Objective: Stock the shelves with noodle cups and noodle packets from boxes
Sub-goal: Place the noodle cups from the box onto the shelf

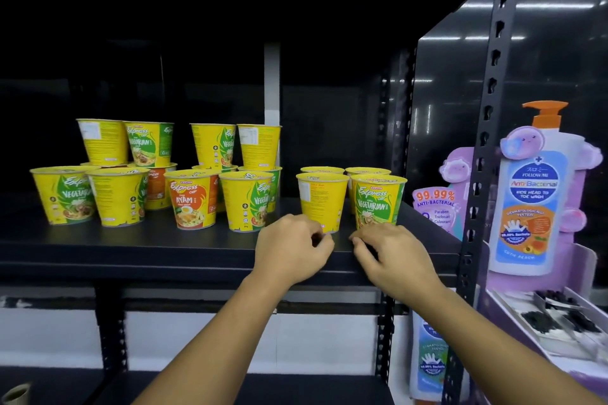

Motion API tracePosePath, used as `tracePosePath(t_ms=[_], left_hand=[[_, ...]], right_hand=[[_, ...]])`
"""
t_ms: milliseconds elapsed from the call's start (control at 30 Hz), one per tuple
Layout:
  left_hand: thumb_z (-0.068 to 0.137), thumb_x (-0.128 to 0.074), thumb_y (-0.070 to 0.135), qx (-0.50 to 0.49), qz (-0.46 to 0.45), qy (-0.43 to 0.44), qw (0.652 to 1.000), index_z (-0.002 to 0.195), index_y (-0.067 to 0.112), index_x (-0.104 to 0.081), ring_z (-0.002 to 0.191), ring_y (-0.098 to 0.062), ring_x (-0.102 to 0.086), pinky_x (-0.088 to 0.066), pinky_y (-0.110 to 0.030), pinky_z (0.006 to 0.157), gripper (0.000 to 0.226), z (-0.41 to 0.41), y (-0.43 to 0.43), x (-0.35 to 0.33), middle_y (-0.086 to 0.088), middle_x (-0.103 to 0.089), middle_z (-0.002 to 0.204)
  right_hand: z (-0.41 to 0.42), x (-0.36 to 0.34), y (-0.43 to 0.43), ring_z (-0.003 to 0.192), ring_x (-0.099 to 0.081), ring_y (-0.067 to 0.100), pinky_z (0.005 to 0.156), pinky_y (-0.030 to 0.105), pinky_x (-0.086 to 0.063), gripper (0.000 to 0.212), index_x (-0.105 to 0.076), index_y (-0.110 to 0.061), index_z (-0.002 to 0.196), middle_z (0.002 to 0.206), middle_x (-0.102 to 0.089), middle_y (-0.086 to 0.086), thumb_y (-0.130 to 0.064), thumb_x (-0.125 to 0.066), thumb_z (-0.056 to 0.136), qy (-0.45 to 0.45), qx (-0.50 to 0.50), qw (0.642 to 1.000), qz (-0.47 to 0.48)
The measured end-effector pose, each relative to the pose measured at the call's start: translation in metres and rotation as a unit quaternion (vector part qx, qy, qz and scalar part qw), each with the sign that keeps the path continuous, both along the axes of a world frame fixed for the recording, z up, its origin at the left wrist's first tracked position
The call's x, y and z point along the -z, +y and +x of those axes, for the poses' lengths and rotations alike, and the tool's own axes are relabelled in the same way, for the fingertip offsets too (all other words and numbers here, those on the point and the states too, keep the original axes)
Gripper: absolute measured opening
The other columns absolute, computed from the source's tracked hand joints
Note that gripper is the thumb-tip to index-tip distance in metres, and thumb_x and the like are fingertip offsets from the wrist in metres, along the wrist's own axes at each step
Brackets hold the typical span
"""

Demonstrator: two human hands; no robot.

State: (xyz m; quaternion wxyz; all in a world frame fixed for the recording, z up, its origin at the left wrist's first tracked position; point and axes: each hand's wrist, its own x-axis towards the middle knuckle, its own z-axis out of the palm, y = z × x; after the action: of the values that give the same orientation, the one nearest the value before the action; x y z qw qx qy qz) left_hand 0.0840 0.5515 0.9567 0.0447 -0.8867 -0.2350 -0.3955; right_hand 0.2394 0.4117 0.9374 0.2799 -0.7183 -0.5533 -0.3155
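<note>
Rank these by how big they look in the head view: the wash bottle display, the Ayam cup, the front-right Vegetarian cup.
1. Wash bottle display, largest by far.
2-3. Ayam cup and front-right Vegetarian cup look alike; not ranked.

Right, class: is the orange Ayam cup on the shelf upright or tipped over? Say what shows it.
Upright. The orange Ayam cup stands on its narrow base on the shelf, wide rim uppermost, label reading level.
</note>
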Motion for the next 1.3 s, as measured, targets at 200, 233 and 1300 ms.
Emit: tracePosePath(t_ms=[200,233,1300], left_hand=[[0.1,-0.033,0.058,0.001,0.006,-0.001,1.0,0.104,0.032,-0.075,0.09,-0.01,-0.067,-0.056,-0.035,0.072,0.05,-0.021,0.0,0.015,0.013,-0.075,0.1],[0.101,-0.034,0.057,0.015,0.018,-0.003,1.0,0.106,0.031,-0.076,0.092,-0.012,-0.067,-0.055,-0.035,0.075,0.05,-0.026,0.0,0.017,0.011,-0.075,0.101],[0.093,-0.044,0.052,-0.016,-0.56,0.318,0.765,0.145,0.021,-0.058,0.124,-0.02,-0.059,-0.038,-0.02,0.083,0.063,-0.291,-0.026,0.493,0.0,-0.058,0.146]], right_hand=[[-0.035,0.02,0.007,0.115,-0.064,0.017,0.095,0.042,-0.045,0.042,-0.071,-0.022,0.12,0.12,-0.073,-0.006,-0.047,-0.041,0.103,-0.033,0.039,0.999,0.009],[-0.039,0.024,0.007,0.12,-0.061,0.017,0.1,0.042,-0.042,0.045,-0.069,-0.021,0.125,0.125,-0.071,-0.006,-0.049,-0.041,0.103,-0.031,0.032,0.999,0.003],[-0.257,0.465,-0.012,0.132,-0.054,0.024,0.111,0.042,-0.033,0.056,-0.045,-0.025,0.152,0.143,-0.06,-0.001,-0.046,-0.039,0.1,0.265,-0.092,0.76,-0.587]])
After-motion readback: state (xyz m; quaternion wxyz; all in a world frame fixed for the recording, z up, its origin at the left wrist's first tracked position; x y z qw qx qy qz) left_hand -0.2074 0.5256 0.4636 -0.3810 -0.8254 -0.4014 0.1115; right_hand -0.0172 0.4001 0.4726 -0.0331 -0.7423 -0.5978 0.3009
